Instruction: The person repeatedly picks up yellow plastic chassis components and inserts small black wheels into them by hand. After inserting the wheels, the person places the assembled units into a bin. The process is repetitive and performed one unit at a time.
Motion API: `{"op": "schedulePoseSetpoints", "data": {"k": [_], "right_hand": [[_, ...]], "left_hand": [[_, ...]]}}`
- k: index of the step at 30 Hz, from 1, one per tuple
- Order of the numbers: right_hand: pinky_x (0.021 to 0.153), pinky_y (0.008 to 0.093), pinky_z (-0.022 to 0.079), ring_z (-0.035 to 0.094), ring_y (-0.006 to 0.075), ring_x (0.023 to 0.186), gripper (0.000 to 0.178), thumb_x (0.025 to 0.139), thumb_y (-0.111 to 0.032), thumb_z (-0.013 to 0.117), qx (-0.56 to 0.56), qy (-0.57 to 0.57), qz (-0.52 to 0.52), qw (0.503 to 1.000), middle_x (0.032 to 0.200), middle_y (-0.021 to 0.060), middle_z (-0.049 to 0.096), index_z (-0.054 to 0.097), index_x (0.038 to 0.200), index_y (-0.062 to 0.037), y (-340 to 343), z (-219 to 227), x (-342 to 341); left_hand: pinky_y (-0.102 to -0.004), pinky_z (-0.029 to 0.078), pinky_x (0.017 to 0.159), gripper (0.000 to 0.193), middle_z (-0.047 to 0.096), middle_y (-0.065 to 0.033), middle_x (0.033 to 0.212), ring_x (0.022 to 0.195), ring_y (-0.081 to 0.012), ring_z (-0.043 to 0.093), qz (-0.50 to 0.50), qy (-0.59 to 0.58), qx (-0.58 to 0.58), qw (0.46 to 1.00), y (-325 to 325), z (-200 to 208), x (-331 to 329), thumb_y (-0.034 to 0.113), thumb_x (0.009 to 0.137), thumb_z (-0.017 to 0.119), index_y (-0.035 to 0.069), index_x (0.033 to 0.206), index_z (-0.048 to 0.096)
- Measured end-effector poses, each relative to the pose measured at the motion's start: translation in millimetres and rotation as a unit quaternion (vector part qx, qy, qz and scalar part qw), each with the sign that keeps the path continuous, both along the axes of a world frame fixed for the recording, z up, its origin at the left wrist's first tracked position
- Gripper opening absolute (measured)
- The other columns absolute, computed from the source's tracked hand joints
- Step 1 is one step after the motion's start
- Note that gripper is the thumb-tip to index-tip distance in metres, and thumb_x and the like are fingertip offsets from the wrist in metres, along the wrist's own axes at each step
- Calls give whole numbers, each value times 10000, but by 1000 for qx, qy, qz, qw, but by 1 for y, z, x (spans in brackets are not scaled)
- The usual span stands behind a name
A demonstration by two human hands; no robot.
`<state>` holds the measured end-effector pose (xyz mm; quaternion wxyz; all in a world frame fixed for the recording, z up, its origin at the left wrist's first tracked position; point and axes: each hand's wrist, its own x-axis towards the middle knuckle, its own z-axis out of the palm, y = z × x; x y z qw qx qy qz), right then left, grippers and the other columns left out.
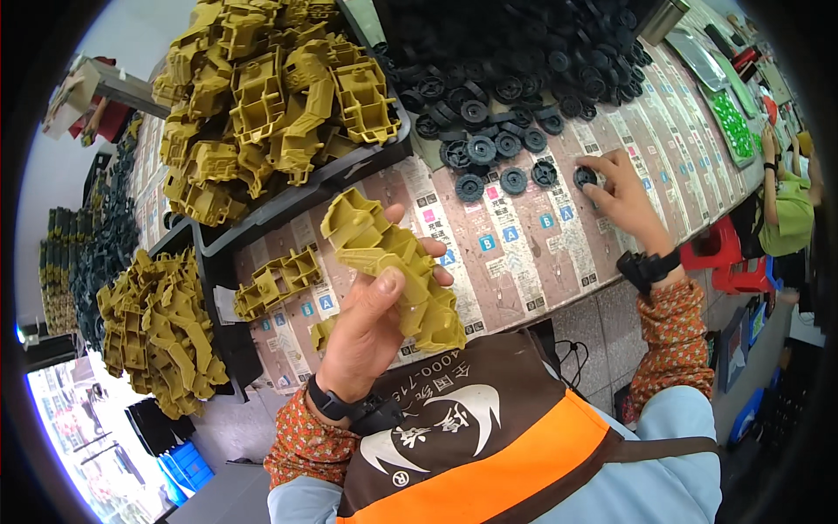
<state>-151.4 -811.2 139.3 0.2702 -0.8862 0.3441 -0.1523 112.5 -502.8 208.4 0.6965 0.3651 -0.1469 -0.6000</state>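
My left hand (360,330) is wrapped round a mustard-yellow moulded plastic part (417,293), tilted over the table's near edge. The thumb lies across its upper side and the fingertips show on the far side. To the right, my right hand (627,196) has thumb and fingers closed on a small black plastic wheel (584,177) at the tabletop. Beside that hand lie loose dark wheels (513,181). Left of my left hand, another yellow part (281,285) rests on the table, and a piece of yellow plastic (322,334) shows partly behind the wrist.
A black crate (305,182) heaped with yellow parts (271,96) stands at the far left, with a second yellow pile (161,327) below it. Many black wheels (532,74) are heaped at the back. Red stools (726,253) stand at right; a person in green (784,210) is beyond.
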Motion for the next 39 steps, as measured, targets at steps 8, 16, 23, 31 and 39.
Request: {"op": "schedulePoseSetpoints", "data": {"k": [8, 16, 23, 31, 39], "right_hand": [[728, 385, 520, 654, 326, 820, 235, 897, -14, 681, -112, -12, -10, 994, 1023, 175, 646, 613, 1122, -12, 54, -1, 18], [686, 276, 549, 675, 100, 777, 264, 989, -4, 609, 322, -209, -22, 923, 941, 64, 702, 660, 1248, 2, 131, 51, 70], [753, 246, 600, 708, 98, 860, 275, 1033, -34, 579, 392, -279, -12, 876, 1036, 45, 701, 617, 1301, 16, 158, 54, 101], [712, 239, 558, 673, 57, 821, 260, 1004, -16, 635, 435, -344, -56, 830, 919, 44, 723, 653, 1259, 34, 177, 54, 111], [755, 246, 574, 680, 66, 876, 262, 996, 19, 619, 405, -322, -55, 854, 965, 73, 741, 658, 1252, 59, 177, 38, 109]], "left_hand": [[-535, 459, 1117, 671, 583, -137, 1337, 1239, -307, 599, -46, -5, 43, 998, -14, -6, -4, 413, 1052, 551, 95, 1589, 306], [-559, 503, 1082, 655, 560, -117, 1374, 1274, -294, 577, -51, -8, 53, 997, -16, -13, -14, 482, 1045, 562, 86, 1532, 376], [-625, 503, 1078, 662, 470, -70, 1437, 1282, -248, 561, -59, -65, 82, 993, -10, -10, -21, 408, 1059, 561, 158, 1575, 230], [-340, 541, 973, 696, 597, -66, 1262, 1153, -156, 620, -2, -189, 126, 974, -11, -9, -23, 133, 941, 786, 114, 1455, 317], [-326, 519, 986, 623, 571, -80, 1293, 1195, -151, 582, -13, -222, 103, 970, -11, -14, -28, 177, 987, 737, 57, 1429, 315]]}}
